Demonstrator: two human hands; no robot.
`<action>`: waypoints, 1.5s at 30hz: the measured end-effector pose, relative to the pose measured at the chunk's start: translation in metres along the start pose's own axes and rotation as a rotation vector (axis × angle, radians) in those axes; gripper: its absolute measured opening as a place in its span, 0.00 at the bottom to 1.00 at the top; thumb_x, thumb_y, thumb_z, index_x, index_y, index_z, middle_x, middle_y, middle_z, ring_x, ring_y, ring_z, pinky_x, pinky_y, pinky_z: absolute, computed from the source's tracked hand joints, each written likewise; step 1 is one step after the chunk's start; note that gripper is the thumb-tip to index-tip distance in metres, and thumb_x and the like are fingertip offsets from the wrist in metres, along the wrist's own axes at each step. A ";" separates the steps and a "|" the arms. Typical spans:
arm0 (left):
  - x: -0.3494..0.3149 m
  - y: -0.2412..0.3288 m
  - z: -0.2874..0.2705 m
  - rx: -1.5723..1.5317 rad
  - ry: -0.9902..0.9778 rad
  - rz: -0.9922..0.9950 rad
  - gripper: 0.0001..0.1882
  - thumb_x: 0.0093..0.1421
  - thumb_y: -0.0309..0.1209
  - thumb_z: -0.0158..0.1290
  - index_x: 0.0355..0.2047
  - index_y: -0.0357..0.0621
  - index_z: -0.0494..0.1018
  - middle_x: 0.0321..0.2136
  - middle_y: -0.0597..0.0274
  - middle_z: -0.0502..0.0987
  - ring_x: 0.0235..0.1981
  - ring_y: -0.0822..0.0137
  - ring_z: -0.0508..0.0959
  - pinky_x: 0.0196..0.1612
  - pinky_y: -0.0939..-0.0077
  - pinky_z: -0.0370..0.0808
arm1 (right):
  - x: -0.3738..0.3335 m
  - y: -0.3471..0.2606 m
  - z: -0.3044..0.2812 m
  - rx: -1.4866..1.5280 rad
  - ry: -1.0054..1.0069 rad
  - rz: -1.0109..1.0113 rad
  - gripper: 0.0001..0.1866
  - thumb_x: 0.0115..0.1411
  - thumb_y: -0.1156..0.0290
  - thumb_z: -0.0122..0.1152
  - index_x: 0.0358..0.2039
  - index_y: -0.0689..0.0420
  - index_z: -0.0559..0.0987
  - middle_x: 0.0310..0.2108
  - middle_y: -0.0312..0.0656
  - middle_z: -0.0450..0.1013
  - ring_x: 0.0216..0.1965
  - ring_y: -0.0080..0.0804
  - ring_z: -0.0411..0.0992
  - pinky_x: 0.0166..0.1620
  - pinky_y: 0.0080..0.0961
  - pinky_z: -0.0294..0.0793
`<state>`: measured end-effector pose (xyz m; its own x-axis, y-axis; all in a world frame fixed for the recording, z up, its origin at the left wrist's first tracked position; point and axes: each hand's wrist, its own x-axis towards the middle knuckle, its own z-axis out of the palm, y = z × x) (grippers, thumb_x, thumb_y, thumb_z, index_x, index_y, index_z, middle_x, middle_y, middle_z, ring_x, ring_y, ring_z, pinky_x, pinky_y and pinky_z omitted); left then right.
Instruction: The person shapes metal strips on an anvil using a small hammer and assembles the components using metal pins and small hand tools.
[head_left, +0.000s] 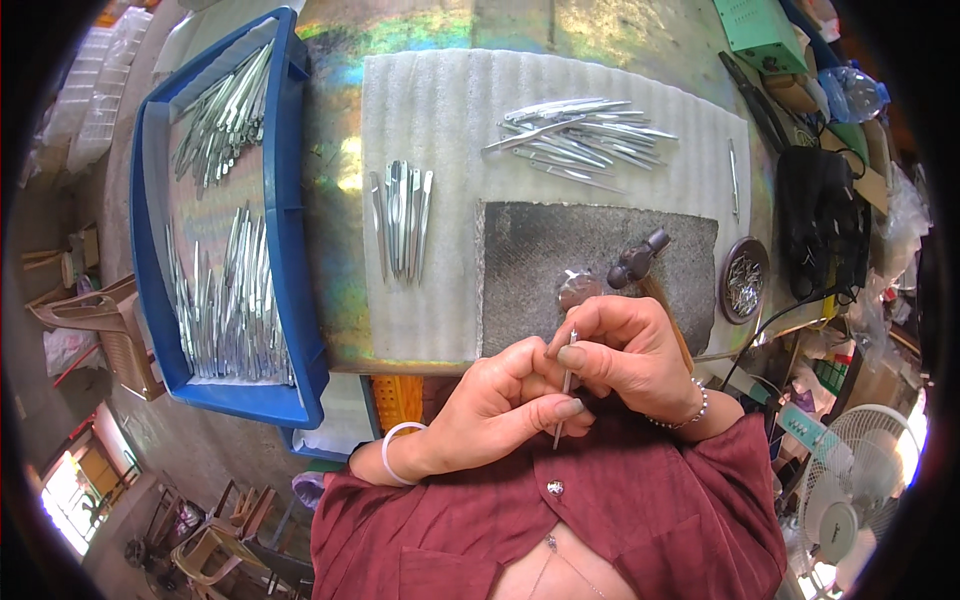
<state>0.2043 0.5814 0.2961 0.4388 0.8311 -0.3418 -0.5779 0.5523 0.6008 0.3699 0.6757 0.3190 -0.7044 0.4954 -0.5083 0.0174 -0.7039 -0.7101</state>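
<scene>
My left hand [497,405] and my right hand [625,350] meet close to my chest. Both pinch one thin metal tool piece [566,385] that stands nearly upright between the fingers. A hammer [637,260] with a wooden handle lies on the dark stone slab [530,260] just beyond my right hand, beside a small round metal block [579,289]. A row of several finished metal pieces [402,222] lies on the white foam sheet [440,120]. A loose pile of similar pieces [580,140] rests farther back.
A blue tray [288,250] at the left holds many metal pieces. A small round dish [745,280] of tiny parts sits right of the slab. Black pliers [755,95], a green box [765,35] and a white fan [855,490] are on the right.
</scene>
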 end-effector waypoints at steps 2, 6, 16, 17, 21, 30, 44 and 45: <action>0.002 0.002 0.004 -0.032 0.044 -0.018 0.07 0.63 0.23 0.49 0.38 0.36 0.62 0.30 0.58 0.77 0.33 0.72 0.79 0.35 0.80 0.76 | 0.001 -0.002 0.000 0.009 -0.006 0.005 0.06 0.61 0.75 0.56 0.36 0.65 0.75 0.26 0.38 0.73 0.24 0.20 0.73 0.24 0.13 0.72; 0.002 -0.002 0.002 0.102 0.080 0.061 0.09 0.59 0.24 0.54 0.34 0.38 0.63 0.24 0.63 0.76 0.26 0.77 0.77 0.28 0.84 0.73 | 0.000 0.006 0.000 0.006 -0.009 -0.100 0.06 0.61 0.75 0.56 0.37 0.65 0.75 0.26 0.35 0.73 0.25 0.16 0.70 0.26 0.11 0.68; -0.001 -0.003 0.007 0.444 0.187 0.257 0.15 0.54 0.27 0.61 0.26 0.42 0.63 0.14 0.68 0.72 0.16 0.83 0.72 0.18 0.86 0.66 | -0.004 0.008 -0.001 -0.011 0.014 -0.077 0.06 0.61 0.74 0.57 0.36 0.64 0.76 0.25 0.32 0.71 0.21 0.11 0.63 0.23 0.11 0.61; -0.002 -0.003 0.007 0.444 0.187 0.256 0.15 0.54 0.27 0.61 0.26 0.42 0.63 0.14 0.68 0.72 0.16 0.83 0.72 0.18 0.86 0.66 | -0.004 0.008 -0.001 -0.008 0.013 -0.079 0.06 0.61 0.74 0.57 0.36 0.63 0.76 0.25 0.32 0.71 0.22 0.11 0.63 0.23 0.11 0.61; -0.001 -0.003 0.006 0.359 0.150 0.145 0.11 0.57 0.26 0.57 0.29 0.40 0.63 0.18 0.65 0.75 0.21 0.81 0.74 0.23 0.85 0.70 | -0.004 0.009 -0.002 0.016 0.007 -0.070 0.05 0.61 0.75 0.57 0.35 0.64 0.75 0.25 0.33 0.72 0.24 0.13 0.68 0.25 0.11 0.65; 0.001 -0.003 -0.002 0.074 -0.027 0.058 0.06 0.64 0.26 0.46 0.38 0.36 0.62 0.29 0.57 0.78 0.31 0.72 0.79 0.35 0.81 0.76 | -0.002 0.005 0.000 0.039 -0.014 -0.035 0.06 0.60 0.75 0.57 0.35 0.64 0.73 0.27 0.37 0.73 0.28 0.19 0.72 0.29 0.15 0.72; -0.004 0.000 0.002 -0.038 0.036 0.016 0.07 0.62 0.25 0.50 0.37 0.36 0.64 0.27 0.59 0.77 0.28 0.75 0.78 0.30 0.84 0.74 | -0.001 0.009 0.006 -0.006 0.020 -0.035 0.06 0.61 0.74 0.56 0.36 0.64 0.75 0.25 0.34 0.72 0.24 0.14 0.68 0.25 0.12 0.66; -0.006 -0.002 0.001 -0.038 0.037 0.020 0.07 0.62 0.25 0.50 0.37 0.36 0.64 0.27 0.59 0.77 0.28 0.75 0.78 0.30 0.84 0.74 | -0.001 0.010 0.007 -0.048 0.020 -0.063 0.06 0.61 0.74 0.56 0.36 0.64 0.76 0.25 0.33 0.72 0.22 0.12 0.66 0.24 0.11 0.63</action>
<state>0.2037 0.5750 0.2976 0.4016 0.8435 -0.3566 -0.6126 0.5369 0.5800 0.3656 0.6647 0.3154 -0.6910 0.5485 -0.4707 0.0072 -0.6460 -0.7633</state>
